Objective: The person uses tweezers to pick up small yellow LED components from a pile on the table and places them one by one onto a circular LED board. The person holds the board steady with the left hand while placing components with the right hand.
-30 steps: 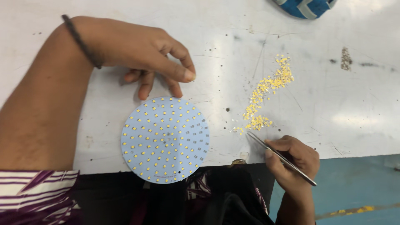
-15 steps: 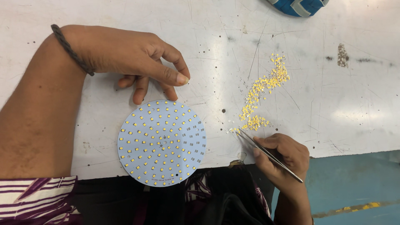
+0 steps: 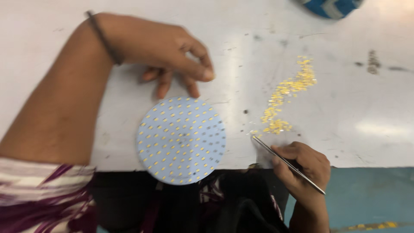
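Observation:
A round pale-blue board [image 3: 181, 139] dotted with small yellow chips lies at the table's near edge, partly overhanging it. My left hand [image 3: 166, 51] rests on the table just behind the board, fingers curled, fingertips at its far rim, holding nothing. My right hand [image 3: 302, 166] grips thin metal tweezers [image 3: 284, 162]. Their tip points at the near end of a scattered pile of tiny yellow chips [image 3: 285, 96] on the white table [image 3: 366, 129].
A blue and white object [image 3: 332, 6] sits at the table's far edge, cut off by the frame. Dark specks [image 3: 373, 62] mark the table at right. Below the table edge are dark clothing and a teal floor [image 3: 375, 198].
The view has shifted so everything sits further right. The tweezers' tip stays at the near end of the chip pile. My left hand stays behind the board.

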